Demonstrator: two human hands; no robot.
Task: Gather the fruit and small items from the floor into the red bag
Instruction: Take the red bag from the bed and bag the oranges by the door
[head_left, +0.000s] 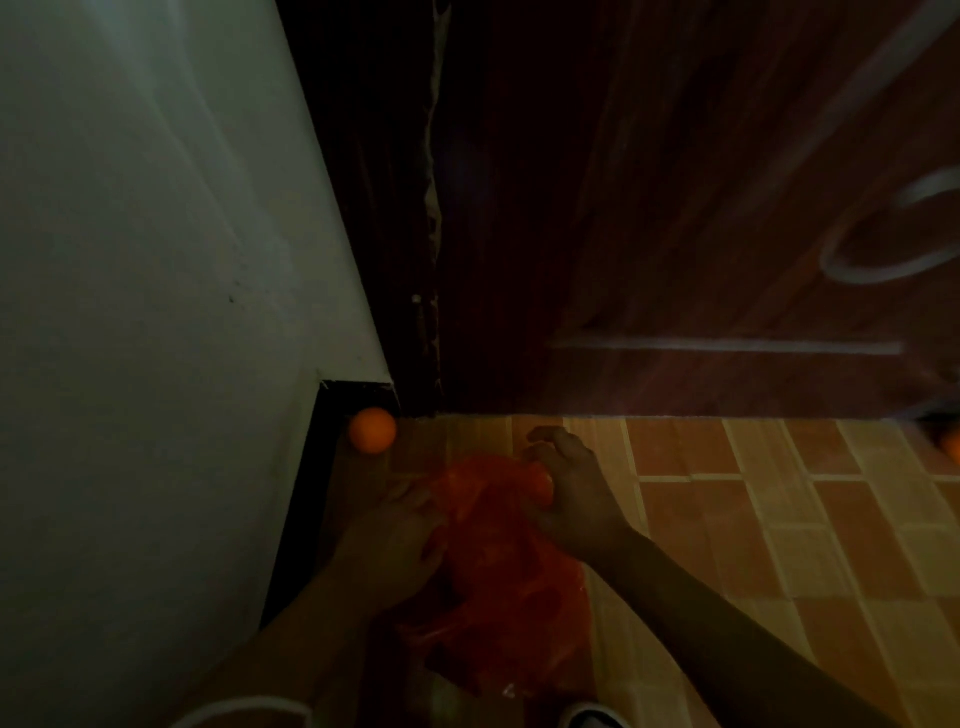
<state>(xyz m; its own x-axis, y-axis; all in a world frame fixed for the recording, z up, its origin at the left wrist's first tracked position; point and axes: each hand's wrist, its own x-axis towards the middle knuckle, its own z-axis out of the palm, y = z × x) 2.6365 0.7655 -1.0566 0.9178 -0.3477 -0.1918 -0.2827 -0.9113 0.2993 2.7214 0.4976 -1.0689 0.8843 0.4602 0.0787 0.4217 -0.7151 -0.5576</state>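
Orange (372, 431) in wall-door corner

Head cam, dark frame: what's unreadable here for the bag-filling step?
- Red bag contents: head view, hidden by dim plastic folds.
- Left hand grip on the bag: lost in shadow and blur.
- Orange fruit at the right hand: mostly covered by the hand.
- Orange object at right: cut off by the frame edge.
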